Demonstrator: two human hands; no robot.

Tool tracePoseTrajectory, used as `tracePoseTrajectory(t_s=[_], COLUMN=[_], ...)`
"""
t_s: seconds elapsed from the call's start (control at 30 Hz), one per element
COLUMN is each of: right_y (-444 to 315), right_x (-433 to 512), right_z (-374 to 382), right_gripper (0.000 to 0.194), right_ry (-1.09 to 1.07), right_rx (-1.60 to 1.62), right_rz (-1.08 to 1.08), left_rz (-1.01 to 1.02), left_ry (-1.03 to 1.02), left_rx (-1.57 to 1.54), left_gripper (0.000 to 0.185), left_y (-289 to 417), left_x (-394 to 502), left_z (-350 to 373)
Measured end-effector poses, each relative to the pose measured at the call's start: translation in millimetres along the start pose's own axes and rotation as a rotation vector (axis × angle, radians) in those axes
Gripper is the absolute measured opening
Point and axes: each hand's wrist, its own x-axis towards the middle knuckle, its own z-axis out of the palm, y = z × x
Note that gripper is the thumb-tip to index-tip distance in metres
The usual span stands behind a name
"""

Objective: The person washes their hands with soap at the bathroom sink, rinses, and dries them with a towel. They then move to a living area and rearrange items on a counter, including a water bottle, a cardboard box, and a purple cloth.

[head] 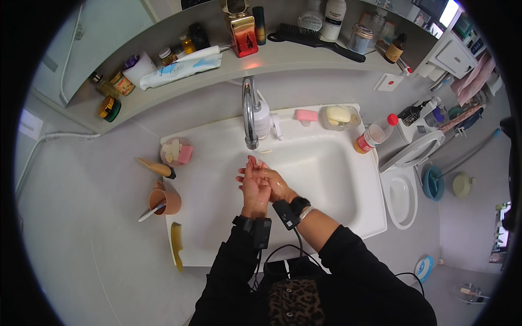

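Note:
My left hand (256, 190) is held palm up below the spout of the chrome faucet (249, 118), its fingers pointing toward the faucet. From the right, my right hand (279, 183) clasps it across the fingers, and fingertips show past its left side. Both hands look wet, and a little clear water seems to fall at the fingertips. Neither holds an object. Around them lies the white sink basin (330, 175). Each wrist carries a black strap with a small black device (261, 233) and a cable.
On the sink's back rim sit a pink soap bar (306, 115), a soap dish (341, 117) and a plastic bottle (375, 133). At left are a cup (164, 200) with a toothbrush, a tube (156, 167) and a comb (176, 246). A shelf (285, 55) of toiletries curves above; a toilet (401, 195) stands right.

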Motion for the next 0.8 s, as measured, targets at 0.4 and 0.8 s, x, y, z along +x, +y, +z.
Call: tracePoseTrajectory(t_s=[0.4, 0.8], right_y=[-8.9, -24.6], right_x=[-4.7, 3.1], right_z=[1.5, 5.2], right_gripper=[0.044, 0.045], right_ry=[0.160, 0.593], right_rx=[0.600, -0.054], right_rz=[0.310, 0.131], left_rz=[0.734, 0.530], left_ry=[-0.472, -0.294], left_rx=[1.785, 1.873], left_gripper=[0.029, 0.029], left_y=[16.3, 13.7], left_x=[11.4, 21.9], left_z=[21.6, 11.7])
